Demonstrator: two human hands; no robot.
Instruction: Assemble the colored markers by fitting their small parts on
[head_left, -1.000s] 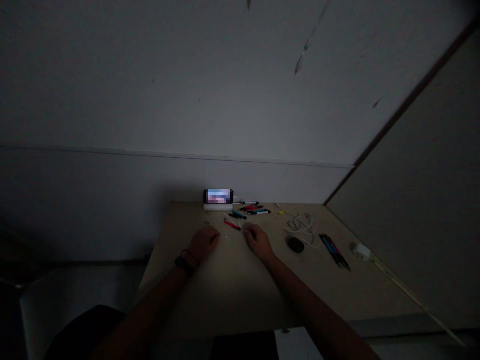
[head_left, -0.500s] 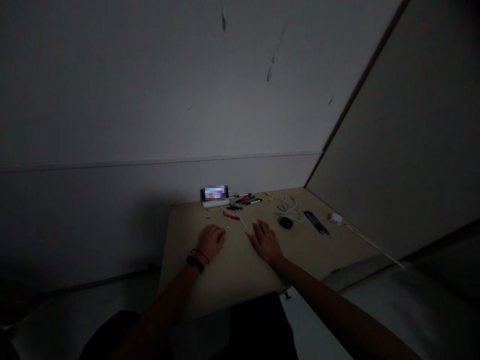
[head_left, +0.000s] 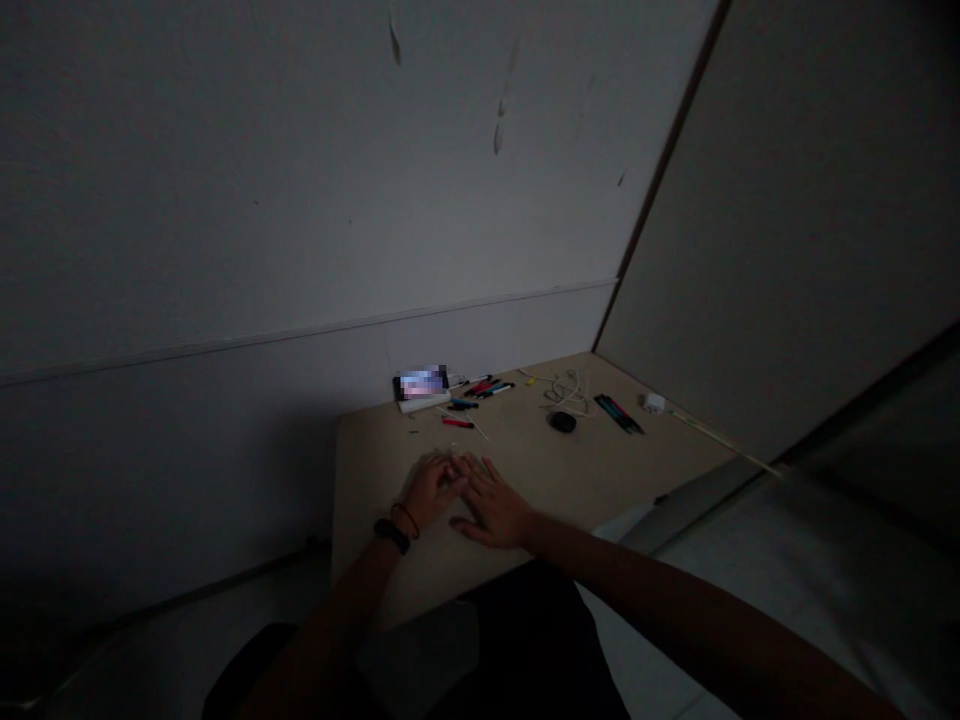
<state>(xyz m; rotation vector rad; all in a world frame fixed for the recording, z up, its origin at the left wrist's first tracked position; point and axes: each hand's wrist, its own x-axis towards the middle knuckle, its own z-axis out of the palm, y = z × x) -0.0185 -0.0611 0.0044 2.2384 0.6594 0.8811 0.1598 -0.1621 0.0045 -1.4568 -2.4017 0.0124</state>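
The room is dim. My left hand [head_left: 429, 491], with a dark band on its wrist, rests on the tan table [head_left: 570, 465] with its fingers curled loosely; I cannot make out anything in it. My right hand [head_left: 491, 505] lies flat beside it, fingers spread, touching the left hand's fingertips. A red pen [head_left: 456, 423] lies a little beyond both hands. Further back, a lit phone [head_left: 421, 382] leans on a white block against the wall.
Several coloured pens [head_left: 484, 387] lie right of the phone. A white cable [head_left: 570, 388], a dark round object [head_left: 562, 422], a few dark pens [head_left: 619, 413] and a white plug [head_left: 655, 403] sit toward the right partition wall. The table's near edge is close to my body.
My hands have drawn back toward me and come together until they touch. The right hand went from curled to flat and spread. The view swung, so the table now sits lower and tilted.
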